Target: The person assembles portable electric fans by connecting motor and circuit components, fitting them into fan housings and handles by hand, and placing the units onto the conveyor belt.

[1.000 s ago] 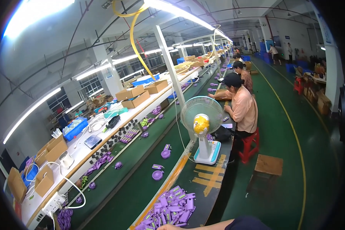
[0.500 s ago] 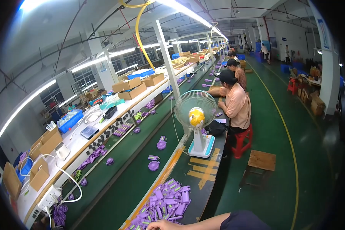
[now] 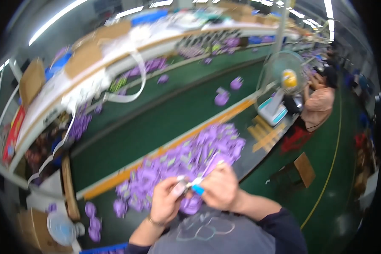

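Note:
My right hand [image 3: 222, 188] is closed around a flat purple plastic part [image 3: 215, 163], which sticks up past the fingers. A small bright blue piece [image 3: 197, 189] shows at its fingertips; blur hides what it is. My left hand [image 3: 167, 199] is pinched close beside it, fingertips almost meeting the right hand's. Something small and pale seems to be between them, too smeared to name. Behind both hands spreads a big pile of purple plastic parts [image 3: 169, 156], some with green patches. A round purple piece [image 3: 190, 204] lies just below the hands, near my shirt.
Past the pile runs a green conveyor belt [image 3: 156, 122] carrying purple pieces [image 3: 221, 98]. A desk fan [image 3: 273, 111] stands at the right end of the bench, with a co-worker [image 3: 319, 101] beyond. A wooden stool [image 3: 304, 169] is at right, a cardboard box [image 3: 31, 228] at lower left.
The view has swung down and left onto the bench. Both my hands are now in view, together in front of me; before, only one forearm and hand showed at the pile's near edge.

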{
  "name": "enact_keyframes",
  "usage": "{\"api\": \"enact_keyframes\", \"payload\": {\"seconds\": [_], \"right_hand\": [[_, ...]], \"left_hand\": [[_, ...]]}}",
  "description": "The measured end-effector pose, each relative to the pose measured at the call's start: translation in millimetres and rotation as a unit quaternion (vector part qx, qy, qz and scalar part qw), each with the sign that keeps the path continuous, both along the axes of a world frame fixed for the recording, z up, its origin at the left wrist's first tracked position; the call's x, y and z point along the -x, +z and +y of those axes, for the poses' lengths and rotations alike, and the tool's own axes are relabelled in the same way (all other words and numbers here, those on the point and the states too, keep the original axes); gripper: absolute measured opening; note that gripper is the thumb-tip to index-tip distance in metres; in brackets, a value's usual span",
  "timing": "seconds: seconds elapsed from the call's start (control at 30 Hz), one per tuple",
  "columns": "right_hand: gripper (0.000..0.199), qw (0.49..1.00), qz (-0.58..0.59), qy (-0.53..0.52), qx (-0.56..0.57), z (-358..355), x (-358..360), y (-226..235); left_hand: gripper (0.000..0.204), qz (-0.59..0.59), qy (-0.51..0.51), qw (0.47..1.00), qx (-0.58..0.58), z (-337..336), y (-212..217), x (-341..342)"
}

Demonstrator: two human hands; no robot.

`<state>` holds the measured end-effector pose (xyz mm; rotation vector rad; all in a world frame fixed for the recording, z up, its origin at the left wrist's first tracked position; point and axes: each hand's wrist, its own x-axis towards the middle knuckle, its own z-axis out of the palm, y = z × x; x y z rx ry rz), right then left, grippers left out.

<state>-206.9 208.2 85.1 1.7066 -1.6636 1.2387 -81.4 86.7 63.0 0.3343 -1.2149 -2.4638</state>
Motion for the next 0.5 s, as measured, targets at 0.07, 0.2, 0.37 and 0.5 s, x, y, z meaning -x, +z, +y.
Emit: {"api": "enact_keyframes", "payload": {"seconds": [0.07,0.2,0.37,0.5], "right_hand": [[0.02,0.999,0.03,0.011,0.012,-5,-7,8],[0.02,0.996,0.085,0.016,-0.014,-13,-27,14],[0.022,0.99,0.138,0.012,-0.005,-24,-45,9],[0.021,0.985,0.17,0.02,0.003,-34,-50,9]], "left_hand": [[0.022,0.039,-0.009,0.999,-0.022,-1,6,-9],[0.021,0.06,0.005,0.997,-0.046,-7,8,-32],[0.019,0.072,0.016,0.995,-0.064,-16,3,-50],[0.016,0.081,-0.013,0.994,-0.067,-25,2,-61]]}}
